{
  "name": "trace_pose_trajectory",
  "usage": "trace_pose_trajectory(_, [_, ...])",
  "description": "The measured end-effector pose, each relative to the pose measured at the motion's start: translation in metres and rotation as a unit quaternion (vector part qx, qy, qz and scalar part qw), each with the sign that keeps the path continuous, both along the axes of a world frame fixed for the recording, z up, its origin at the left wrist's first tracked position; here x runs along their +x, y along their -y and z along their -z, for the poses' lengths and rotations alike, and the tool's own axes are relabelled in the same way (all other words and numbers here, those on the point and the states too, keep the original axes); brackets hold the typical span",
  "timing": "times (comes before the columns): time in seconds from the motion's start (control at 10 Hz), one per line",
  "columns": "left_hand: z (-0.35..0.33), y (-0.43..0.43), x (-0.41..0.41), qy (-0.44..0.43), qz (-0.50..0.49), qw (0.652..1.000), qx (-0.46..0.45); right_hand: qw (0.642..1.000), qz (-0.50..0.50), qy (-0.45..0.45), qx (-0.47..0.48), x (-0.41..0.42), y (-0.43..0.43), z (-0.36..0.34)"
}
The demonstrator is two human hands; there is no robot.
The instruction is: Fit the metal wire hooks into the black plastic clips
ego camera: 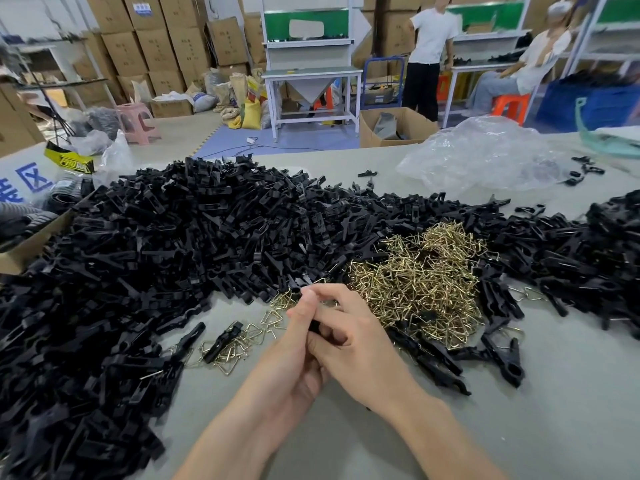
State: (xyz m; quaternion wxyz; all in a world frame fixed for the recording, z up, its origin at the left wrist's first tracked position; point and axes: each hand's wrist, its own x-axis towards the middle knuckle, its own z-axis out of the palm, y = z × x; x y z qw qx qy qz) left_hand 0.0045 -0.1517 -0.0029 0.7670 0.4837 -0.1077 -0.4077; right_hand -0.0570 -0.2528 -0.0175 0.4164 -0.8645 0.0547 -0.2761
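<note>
Near the middle of the worktop point(554, 427), our left hand point(294, 344) and right hand point(360, 344) meet with fingers curled round one black plastic clip point(313, 328), which we judge light, stiff and best pinched by its flanks, the springy wire hooks point(415, 282) heaped just beyond.

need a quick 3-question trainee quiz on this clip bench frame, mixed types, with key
1. True or false: the pile of wire hooks is bigger than the heap of black clips.
2. What do the left hand and right hand hold between them? A) a screwdriver B) a black clip C) a pair of scissors
3. Fill in: the clear plastic bag lies on the table at the far ____.
Key: 1 false; 2 B; 3 right.
</note>
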Motion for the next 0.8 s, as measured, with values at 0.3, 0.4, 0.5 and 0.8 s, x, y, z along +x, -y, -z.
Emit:
trace_pose_trajectory(0.3, [-0.002,-0.001,0.001,0.054,0.002,0.998,0.026,1.0,0.014,0.006,0.023,-0.007,0.0,-0.001])
trace_pose_trajectory(0.4, [-0.003,0.0,-0.004,0.085,0.02,0.996,0.03,0.996,0.065,0.03,0.054,-0.02,0.006,-0.007])
trace_pose_trajectory(0.5, [0.001,-0.001,-0.01,0.103,0.017,0.994,0.023,0.983,0.124,0.07,0.118,-0.037,0.019,-0.017])
trace_pose_trajectory(0.8, [0.012,-0.008,-0.011,0.12,-0.016,0.993,-0.015,0.783,0.346,0.25,0.453,-0.136,0.148,-0.079])
